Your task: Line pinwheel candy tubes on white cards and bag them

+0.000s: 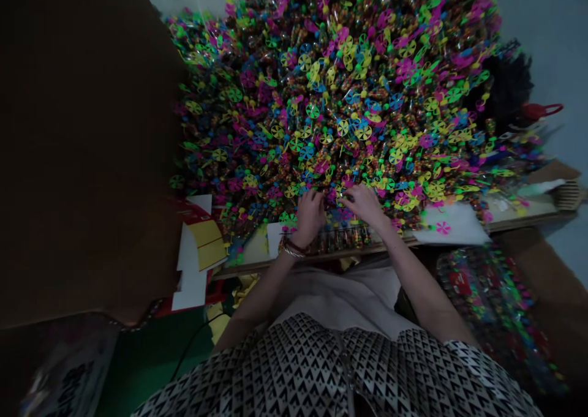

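Head view: pinwheel candy tubes heap across the upper middle, likely light and slick, best taken by the stiff tube, not the thin vanes. The left hand and right hand curl into the heap's lower edge, forearms converging; whether either grasps anything cannot be told.

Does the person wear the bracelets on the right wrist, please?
No, the bracelets sit just above the left hand, and the wrist of the right hand is bare.
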A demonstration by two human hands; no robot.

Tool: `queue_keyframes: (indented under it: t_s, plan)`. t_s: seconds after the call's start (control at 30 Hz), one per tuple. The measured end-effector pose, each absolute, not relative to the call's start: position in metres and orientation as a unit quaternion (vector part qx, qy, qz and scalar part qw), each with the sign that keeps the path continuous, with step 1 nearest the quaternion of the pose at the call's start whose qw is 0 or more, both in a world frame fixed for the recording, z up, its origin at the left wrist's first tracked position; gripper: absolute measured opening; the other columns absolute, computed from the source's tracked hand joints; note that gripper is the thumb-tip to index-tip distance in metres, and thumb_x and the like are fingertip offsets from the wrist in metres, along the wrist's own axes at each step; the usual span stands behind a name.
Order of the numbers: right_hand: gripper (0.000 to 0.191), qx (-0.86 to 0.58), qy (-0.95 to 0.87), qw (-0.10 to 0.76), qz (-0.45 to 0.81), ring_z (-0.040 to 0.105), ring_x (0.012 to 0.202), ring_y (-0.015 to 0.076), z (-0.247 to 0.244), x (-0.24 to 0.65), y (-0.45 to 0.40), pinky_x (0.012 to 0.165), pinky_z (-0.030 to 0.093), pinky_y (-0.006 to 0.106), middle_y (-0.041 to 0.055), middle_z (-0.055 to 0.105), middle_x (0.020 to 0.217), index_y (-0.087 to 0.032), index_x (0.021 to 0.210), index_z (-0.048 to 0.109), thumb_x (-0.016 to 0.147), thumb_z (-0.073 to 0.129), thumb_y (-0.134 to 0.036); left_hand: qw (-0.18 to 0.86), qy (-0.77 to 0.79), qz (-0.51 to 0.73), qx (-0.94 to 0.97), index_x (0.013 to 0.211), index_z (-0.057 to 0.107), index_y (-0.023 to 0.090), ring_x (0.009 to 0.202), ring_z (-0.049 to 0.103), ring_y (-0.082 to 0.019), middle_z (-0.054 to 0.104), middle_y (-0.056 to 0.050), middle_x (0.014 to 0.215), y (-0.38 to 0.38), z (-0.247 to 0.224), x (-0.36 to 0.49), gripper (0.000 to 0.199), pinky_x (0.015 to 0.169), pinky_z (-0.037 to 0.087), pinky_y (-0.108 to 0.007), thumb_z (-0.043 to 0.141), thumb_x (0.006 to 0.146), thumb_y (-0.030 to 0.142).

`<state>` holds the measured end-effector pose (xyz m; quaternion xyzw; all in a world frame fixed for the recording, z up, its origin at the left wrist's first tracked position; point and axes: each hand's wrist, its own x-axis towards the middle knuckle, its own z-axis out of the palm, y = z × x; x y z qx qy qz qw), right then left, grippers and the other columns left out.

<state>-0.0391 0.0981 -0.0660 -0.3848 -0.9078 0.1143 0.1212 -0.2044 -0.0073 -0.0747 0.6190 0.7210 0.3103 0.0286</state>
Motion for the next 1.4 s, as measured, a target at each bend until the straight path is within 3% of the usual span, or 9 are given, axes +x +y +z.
queue_keyframes:
  t_s: [0.1,0.2,0.37,0.57,0.77,0.87,1.0,1.2,1.4]
  plan:
    - [0.034,-0.425,-0.898,0.101,0.059,0.056,0.097,0.0330,-0.081,-0.062,0.091,0.084,0.043,0.048,0.0184,0.066,0.090,-0.013,0.096,0.066,0.083,0.063,-0.045,0.000,0.728,0.374,0.574,0.098,0.061,0.017,0.096,0.054,-0.023,0.058,-0.009,0.097,-0.011,-0.070,-0.229,0.017,0.084,0.044,-0.037,0.045,0.091,0.016]
    - [0.026,-0.422,-0.898,0.111,0.062,0.060,0.091,0.0292,-0.083,-0.067,0.096,0.077,0.046,0.040,0.0171,0.067,0.091,-0.015,0.101,0.065,0.084,0.062,-0.034,-0.004,0.730,0.416,0.543,0.096,0.060,0.018,0.093,0.055,-0.021,0.058,-0.007,0.094,-0.027,-0.071,-0.253,0.015,0.083,0.046,-0.035,0.046,0.091,0.018]
    - [0.021,-0.380,-0.877,0.179,0.232,0.063,0.076,0.0214,-0.048,-0.055,0.118,0.070,0.046,0.032,0.0074,0.071,0.082,-0.019,0.083,0.070,0.088,0.053,-0.031,0.048,0.695,0.455,0.555,0.105,0.060,0.019,0.097,0.057,-0.019,0.059,-0.008,0.101,-0.047,-0.072,-0.258,0.020,0.086,0.048,-0.034,0.043,0.094,0.021]
    - [0.025,-0.366,-0.758,0.318,0.436,0.058,0.066,0.0146,-0.008,-0.052,0.112,0.061,0.047,0.027,0.0019,0.067,0.076,-0.019,0.082,0.069,0.079,0.064,-0.044,0.146,0.614,0.465,0.621,0.128,0.048,0.021,0.115,0.053,-0.020,0.056,-0.010,0.123,-0.045,-0.061,-0.202,0.038,0.098,0.046,-0.035,0.052,0.093,0.035]
    - [0.031,-0.376,-0.680,0.238,0.582,0.052,0.053,0.0105,-0.028,-0.054,0.098,0.050,0.044,0.024,-0.0007,0.063,0.066,-0.018,0.080,0.067,0.069,0.072,-0.047,0.219,0.634,0.454,0.586,0.128,0.042,0.018,0.107,0.059,-0.021,0.061,-0.011,0.115,-0.056,-0.078,-0.160,0.040,0.092,0.049,-0.036,0.052,0.093,0.034]
    - [0.028,-0.389,-0.702,0.225,0.553,0.052,0.055,0.0105,-0.056,-0.051,0.099,0.051,0.041,0.023,-0.0015,0.062,0.064,-0.017,0.076,0.066,0.069,0.070,-0.044,0.243,0.659,0.437,0.561,0.135,0.034,0.018,0.108,0.060,-0.022,0.059,-0.013,0.120,-0.074,-0.095,-0.147,0.050,0.091,0.051,-0.037,0.053,0.092,0.034]
    - [0.018,-0.393,-0.762,0.189,0.478,0.054,0.060,0.0120,-0.079,-0.044,0.098,0.056,0.040,0.023,-0.0007,0.063,0.067,-0.017,0.078,0.067,0.077,0.062,-0.035,0.236,0.654,0.384,0.608,0.138,0.035,0.020,0.114,0.057,-0.022,0.056,-0.012,0.125,-0.092,-0.108,-0.131,0.046,0.096,0.049,-0.037,0.047,0.094,0.028]
    - [0.014,-0.354,-0.864,0.156,0.322,0.058,0.075,0.0167,-0.088,-0.041,0.090,0.071,0.040,0.027,0.0030,0.067,0.078,-0.018,0.083,0.067,0.086,0.055,-0.024,0.190,0.688,0.273,0.645,0.143,0.031,0.014,0.097,0.062,-0.022,0.060,-0.012,0.107,-0.090,-0.111,-0.111,0.052,0.083,0.052,-0.034,0.043,0.096,0.031]
    - [0.019,-0.323,-0.901,0.164,0.239,0.054,0.086,0.0203,-0.103,-0.038,0.089,0.078,0.040,0.031,0.0060,0.064,0.085,-0.018,0.085,0.066,0.093,0.050,-0.026,0.168,0.687,0.211,0.674,0.142,0.030,0.009,0.099,0.060,-0.022,0.061,-0.013,0.103,-0.082,-0.108,-0.103,0.053,0.082,0.051,-0.031,0.045,0.095,0.028]
